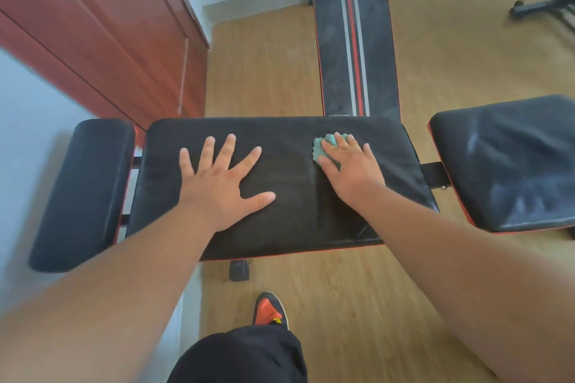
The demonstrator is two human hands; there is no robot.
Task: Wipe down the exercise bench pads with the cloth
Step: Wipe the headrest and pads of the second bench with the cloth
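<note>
Nearest, a knee in black cloth and an orange-and-black shoe stand on the wooden floor. Just beyond lies the wide black centre pad of the exercise bench, edged in red. The left hand lies flat on its left half, all 5 fingers straight and spread, holding nothing. The right hand presses on the pad's far right part, its fingers laid nearly straight over a small teal cloth, which shows at the fingertips and by the thumb; the cloth lies between palm and pad. A smaller black pad sits to the left, another to the right with pale streaks. Farther off, the long back pad with 1 red stripe between 2 grey ones runs away from the centre pad. A red wooden door stands far left.
</note>
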